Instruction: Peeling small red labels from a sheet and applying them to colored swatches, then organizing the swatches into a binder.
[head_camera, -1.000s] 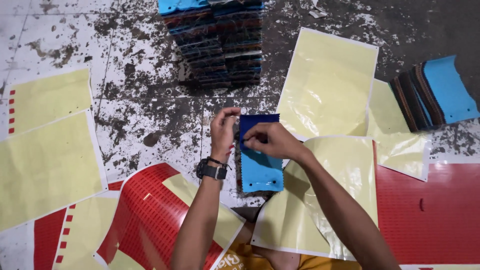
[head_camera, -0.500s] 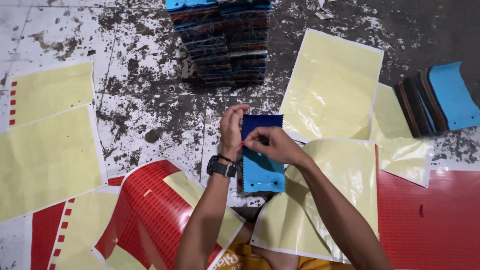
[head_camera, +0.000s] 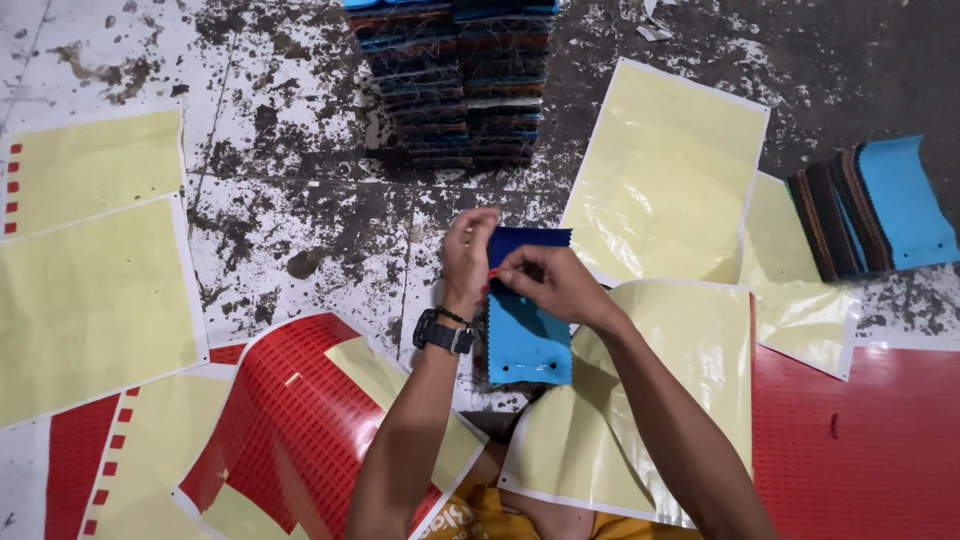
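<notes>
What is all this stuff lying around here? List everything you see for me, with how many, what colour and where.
fabric swatch booklet: one, bright blue cover over a dark blue swatch, centre, held in both hands
tall swatch stack: one, mixed dark and blue layers, top centre on the floor
leaning swatch pile: one, brown and black with a light blue front piece, right edge
pale yellow backing sheets: several, spread left, centre right and bottom
red sticker sheets: a few, bottom left and bottom right
floor: one, white tile with black stains
wristwatch: one, black, on the left wrist
left hand: at the booklet's left edge
right hand: pinching the booklet's upper part
</notes>
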